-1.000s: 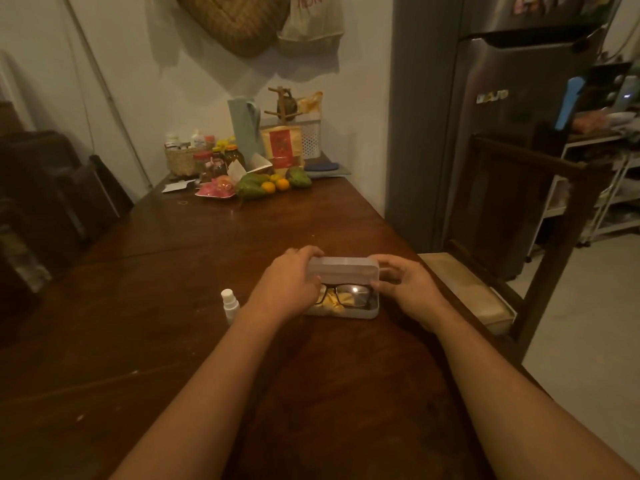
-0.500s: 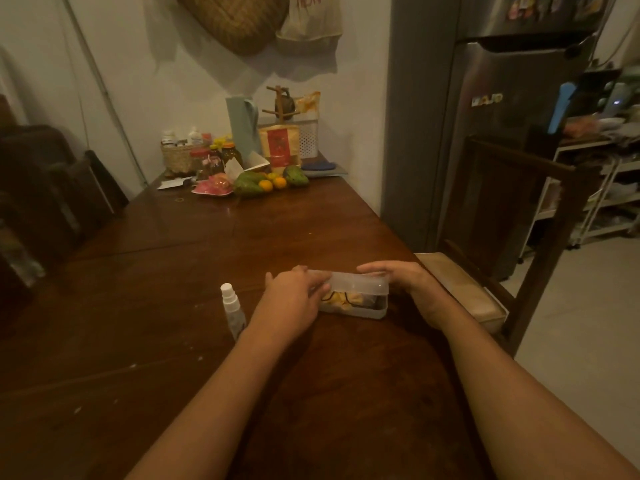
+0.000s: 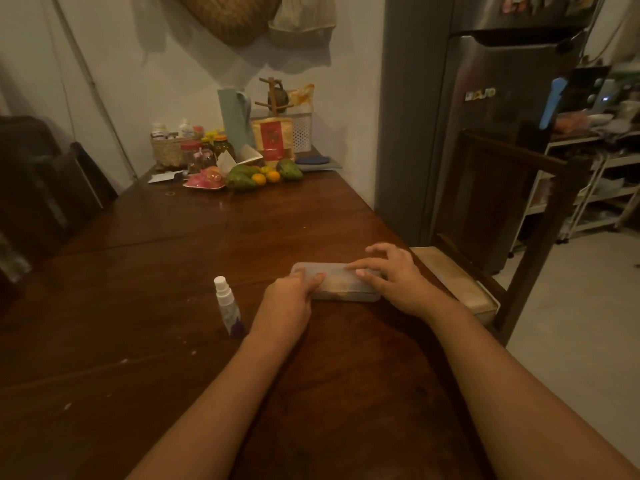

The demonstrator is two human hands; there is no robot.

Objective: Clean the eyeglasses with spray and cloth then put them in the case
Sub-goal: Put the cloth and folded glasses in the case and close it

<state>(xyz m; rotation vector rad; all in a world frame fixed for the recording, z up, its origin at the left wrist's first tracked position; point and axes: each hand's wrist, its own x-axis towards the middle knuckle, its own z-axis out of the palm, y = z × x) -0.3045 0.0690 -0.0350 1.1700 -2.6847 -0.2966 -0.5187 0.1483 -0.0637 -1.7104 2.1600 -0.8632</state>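
The translucent grey eyeglass case (image 3: 334,282) lies closed on the wooden table (image 3: 156,358). The glasses and cloth are hidden inside; only a faint yellowish tint shows through the lid. My left hand (image 3: 289,299) grips the case's left front end, thumb on the lid and fingers curled. My right hand (image 3: 391,275) presses on the right part of the lid with straight fingers, the others raised. A small spray bottle (image 3: 228,306) with a white cap stands upright just left of my left wrist.
Fruit (image 3: 256,174), jars, a basket and a jug crowd the table's far end by the wall. A wooden chair (image 3: 502,202) with a cushion stands at the table's right edge, in front of a steel fridge (image 3: 485,116).
The lid came down from upright to fully closed over the glasses. My right hand moved onto the lid's top, and my left hand shifted to the case's left front end.
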